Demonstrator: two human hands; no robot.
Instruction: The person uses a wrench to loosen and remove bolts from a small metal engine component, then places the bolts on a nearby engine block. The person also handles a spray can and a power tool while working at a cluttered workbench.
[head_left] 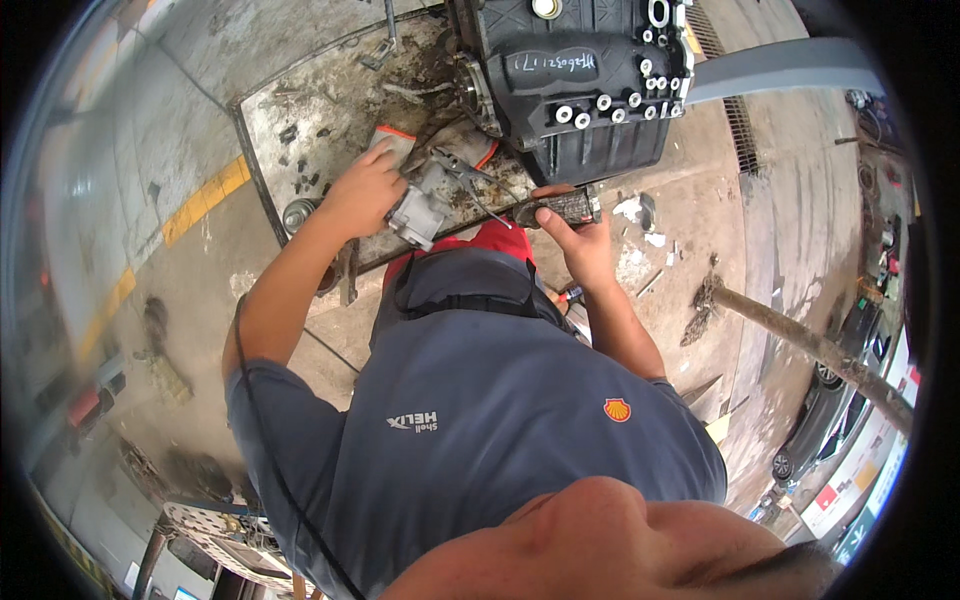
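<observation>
My left hand (362, 194) is closed at the side of a grey cast-metal part (420, 214) with a bracket-like outline; the grip itself is partly hidden. Its fingertips overlap the edge of a grey cloth-like piece with an orange hem (396, 146). In my right hand (580, 240) is a dark, rough-textured elongated piece (562, 208) with a shinier end, the thumb lying along its near side. Between the hands a thin dark rod or lever (485, 200) slants down from the metal part. A second orange-edged grey piece (470, 143) lies beyond it.
A large black engine-like assembly (585, 85) with several white round plugs stands just ahead. The worn, dirty bench top (300, 100) carries loose scraps and a round metal can-like part (299, 214). A brown pole (810, 345) crosses at right; a floor grate (740, 130) lies near it.
</observation>
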